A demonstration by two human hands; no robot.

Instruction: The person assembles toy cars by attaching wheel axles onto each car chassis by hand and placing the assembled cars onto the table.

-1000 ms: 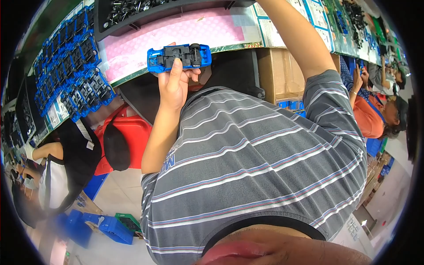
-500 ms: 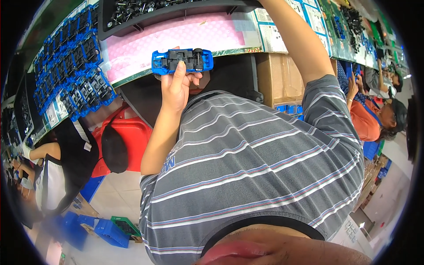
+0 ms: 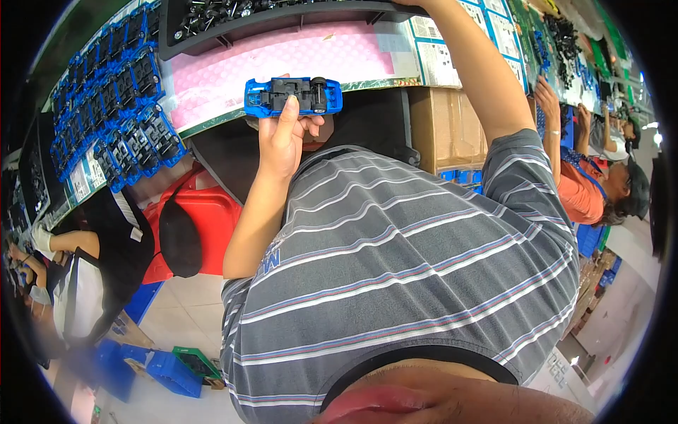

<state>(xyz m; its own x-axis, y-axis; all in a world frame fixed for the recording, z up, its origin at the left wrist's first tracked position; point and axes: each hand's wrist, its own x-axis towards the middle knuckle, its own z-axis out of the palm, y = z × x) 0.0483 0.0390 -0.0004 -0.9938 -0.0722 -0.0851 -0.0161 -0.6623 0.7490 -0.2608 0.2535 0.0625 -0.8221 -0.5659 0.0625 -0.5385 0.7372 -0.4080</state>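
- The toy car [image 3: 302, 90] is on the near side of the tray [image 3: 304, 22], underside up; the left hand's [image 3: 280, 138] fingers grasp it from below, thumb on top.
- Its long axis runs roughly along the tray's near wall, wheeled end pointing right.
- Right hand [image 3: 409, 2]: by the tray's right end, farther from the car, mostly cut off; I cannot tell its fingers' state.

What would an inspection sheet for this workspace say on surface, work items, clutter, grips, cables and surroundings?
Surface: pink bubble-textured sheet, printed papers to its right.
Work items: blue toy car, black underside up, wheels at its right end; black tray of small black-and-silver parts.
Clutter: rows of blue toy-car bodies, left.
Grips: left grip holds the toy car; right grip mostly cut off, state unreadable.
Cables: nothing seen.
Surroundings: cardboard box; co-workers either side.
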